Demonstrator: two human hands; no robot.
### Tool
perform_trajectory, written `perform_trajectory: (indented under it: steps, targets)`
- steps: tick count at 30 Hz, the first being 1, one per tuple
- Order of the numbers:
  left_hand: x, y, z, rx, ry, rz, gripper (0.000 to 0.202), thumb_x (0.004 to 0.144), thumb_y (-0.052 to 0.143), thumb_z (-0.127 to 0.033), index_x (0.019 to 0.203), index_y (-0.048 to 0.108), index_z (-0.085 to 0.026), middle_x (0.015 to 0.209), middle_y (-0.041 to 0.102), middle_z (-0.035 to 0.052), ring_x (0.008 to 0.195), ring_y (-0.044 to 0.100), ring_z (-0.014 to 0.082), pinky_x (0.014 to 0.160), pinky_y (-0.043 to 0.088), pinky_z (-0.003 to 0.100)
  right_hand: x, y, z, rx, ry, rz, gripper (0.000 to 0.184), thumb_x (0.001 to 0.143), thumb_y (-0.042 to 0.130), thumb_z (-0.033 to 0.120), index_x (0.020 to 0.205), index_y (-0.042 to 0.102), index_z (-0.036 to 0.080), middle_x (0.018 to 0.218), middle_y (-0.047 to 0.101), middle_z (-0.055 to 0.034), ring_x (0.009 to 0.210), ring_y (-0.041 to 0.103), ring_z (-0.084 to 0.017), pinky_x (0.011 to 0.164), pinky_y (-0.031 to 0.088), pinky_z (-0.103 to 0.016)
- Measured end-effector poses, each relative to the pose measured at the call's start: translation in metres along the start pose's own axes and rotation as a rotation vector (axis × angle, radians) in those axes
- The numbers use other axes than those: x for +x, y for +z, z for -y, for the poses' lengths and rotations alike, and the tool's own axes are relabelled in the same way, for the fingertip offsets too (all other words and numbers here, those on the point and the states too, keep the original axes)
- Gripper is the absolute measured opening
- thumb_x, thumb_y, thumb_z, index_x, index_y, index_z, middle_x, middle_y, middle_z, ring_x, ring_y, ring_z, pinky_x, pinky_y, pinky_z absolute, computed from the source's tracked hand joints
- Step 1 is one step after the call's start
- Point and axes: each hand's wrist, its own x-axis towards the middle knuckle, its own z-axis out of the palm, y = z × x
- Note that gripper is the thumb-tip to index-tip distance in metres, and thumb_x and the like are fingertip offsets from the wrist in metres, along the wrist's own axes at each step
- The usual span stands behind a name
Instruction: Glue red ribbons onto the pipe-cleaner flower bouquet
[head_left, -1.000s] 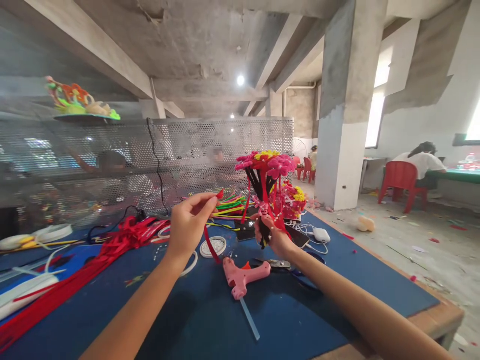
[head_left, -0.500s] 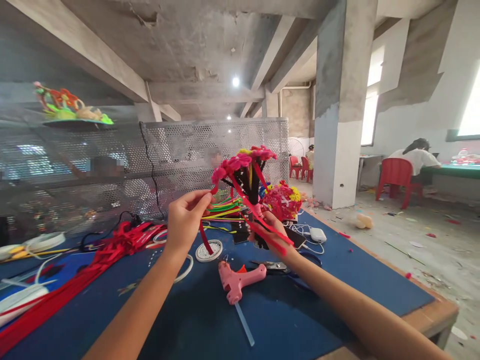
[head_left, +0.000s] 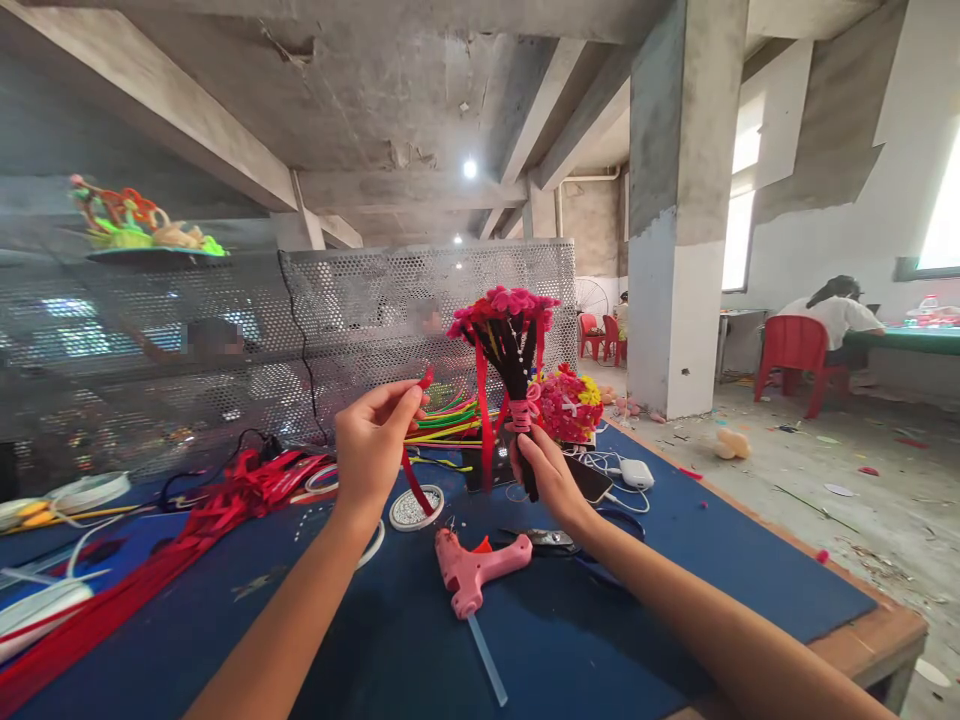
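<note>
My right hand (head_left: 544, 465) is closed round the black stems of a bouquet (head_left: 506, 325) of pink and red fuzzy flowers, held upright. Pink cord binds the stems just above my fingers, and red ribbons and a string of white beads hang from the flowers. To the left, my left hand (head_left: 381, 430) pinches a red ribbon (head_left: 415, 487); one end shows above the fingertips and the rest drops towards a round dish of small white beads (head_left: 416, 508). A pink glue gun (head_left: 478, 570) with a clear glue stick lies on the table below both hands.
Scissors (head_left: 551, 540) lie beside the glue gun. Behind the bouquet are a second bunch of flowers (head_left: 570, 405), green and yellow stems (head_left: 450, 420) and a white charger (head_left: 636, 473). Red ribbons (head_left: 225, 510) spread at left. A perforated metal screen (head_left: 375, 320) stands behind the table (head_left: 375, 640).
The bouquet has turned and swung upright in my right hand, so its bound stems and bead string now show. My left hand has stayed nearly in place, with the ribbon end now apart from the bouquet.
</note>
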Motion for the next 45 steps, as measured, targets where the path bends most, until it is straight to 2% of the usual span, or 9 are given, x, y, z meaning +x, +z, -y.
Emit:
perform_trajectory:
  steps: [2,7,10,13,17,23,32,37,45]
  targets:
    - [0.001,0.003,-0.003,0.002,0.039,-0.037,0.024,0.070,0.061,-0.031,0.084,0.067,-0.013,0.070,0.068,0.0035,0.057,0.059,0.0107,0.055,0.049,0.022,0.000,0.001,-0.001,0.054,0.016,0.001,0.020,0.086,0.037,0.038,0.080,0.043,0.020,0.055,0.045,0.0052,0.048,0.042,-0.009,0.047,0.034,-0.022]
    - [0.007,0.013,-0.010,0.082,0.185,-0.150,0.021,0.071,0.061,-0.031,0.081,0.069,-0.015,0.068,0.069,0.0037,0.055,0.060,0.0111,0.054,0.050,0.023,-0.002,0.006,-0.004,0.169,0.050,0.038,0.020,0.084,0.043,0.039,0.079,0.036,0.021,0.051,0.048,0.0076,0.043,0.047,-0.009,0.043,0.037,-0.021]
    - [0.011,0.022,-0.012,0.129,0.292,-0.196,0.021,0.074,0.058,-0.031,0.082,0.069,-0.016,0.070,0.070,0.0041,0.057,0.062,0.0124,0.057,0.050,0.025,-0.004,0.008,-0.004,0.256,0.086,0.035,0.023,0.082,0.047,0.041,0.079,0.034,0.022,0.056,0.051,0.0077,0.042,0.051,-0.009,0.041,0.040,-0.021]
    - [0.016,0.031,-0.013,0.311,0.454,-0.226,0.020,0.077,0.055,-0.029,0.082,0.069,-0.017,0.071,0.069,0.0045,0.059,0.061,0.0133,0.059,0.048,0.026,-0.008,0.011,-0.003,0.298,0.108,0.041,0.024,0.081,0.049,0.041,0.080,0.034,0.022,0.056,0.050,0.0082,0.041,0.051,-0.009,0.040,0.041,-0.021]
    - [0.019,0.044,-0.015,0.567,0.688,-0.244,0.019,0.079,0.052,-0.024,0.078,0.069,-0.017,0.066,0.068,0.0048,0.057,0.058,0.0134,0.057,0.043,0.026,-0.013,0.017,0.000,0.304,0.129,0.080,0.023,0.083,0.046,0.041,0.078,0.034,0.022,0.045,0.045,0.0102,0.033,0.043,-0.007,0.034,0.034,-0.018]
    - [0.015,0.055,-0.011,0.698,0.839,-0.279,0.021,0.082,0.048,-0.020,0.079,0.068,-0.017,0.057,0.063,0.0032,0.051,0.053,0.0126,0.052,0.035,0.026,-0.023,0.026,0.007,0.304,0.146,0.117,0.024,0.083,0.046,0.042,0.080,0.033,0.022,0.046,0.044,0.0109,0.032,0.038,-0.006,0.032,0.032,-0.016]
    - [0.019,0.049,-0.008,0.699,0.867,-0.338,0.018,0.080,0.051,-0.019,0.078,0.068,-0.015,0.058,0.065,0.0044,0.052,0.055,0.0130,0.052,0.037,0.026,-0.030,0.029,0.008,0.236,0.149,0.134,0.021,0.085,0.043,0.040,0.081,0.033,0.022,0.045,0.043,0.0108,0.032,0.036,-0.005,0.032,0.030,-0.016]
    - [0.018,0.050,-0.010,0.638,0.826,-0.350,0.018,0.080,0.051,-0.020,0.078,0.068,-0.017,0.058,0.065,0.0034,0.052,0.055,0.0124,0.053,0.037,0.025,-0.030,0.030,0.008,0.217,0.166,0.117,0.022,0.084,0.044,0.041,0.081,0.032,0.023,0.044,0.041,0.0115,0.032,0.035,-0.006,0.031,0.030,-0.016]
    - [0.020,0.050,-0.007,0.630,0.792,-0.344,0.020,0.080,0.051,-0.021,0.080,0.069,-0.015,0.059,0.066,0.0057,0.053,0.056,0.0138,0.054,0.039,0.027,-0.032,0.028,0.009,0.140,0.144,0.136,0.020,0.085,0.042,0.040,0.082,0.032,0.022,0.044,0.041,0.0114,0.033,0.036,-0.006,0.032,0.030,-0.017]
